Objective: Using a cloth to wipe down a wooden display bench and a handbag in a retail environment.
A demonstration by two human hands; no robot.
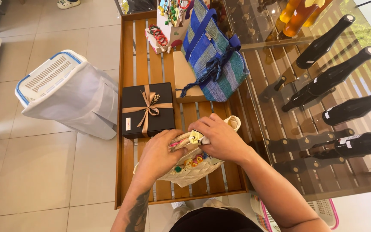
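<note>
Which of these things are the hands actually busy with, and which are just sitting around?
In hand:
- left hand and right hand, both gripping the handles of the cream woven bag

Lying about:
- black gift box with ribbon
- blue striped bag
- dark bottles on the glass table
- white basket on the floor

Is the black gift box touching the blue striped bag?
Apart. The head view shows tan board and wooden slats between the black gift box and the blue striped bag.
</note>
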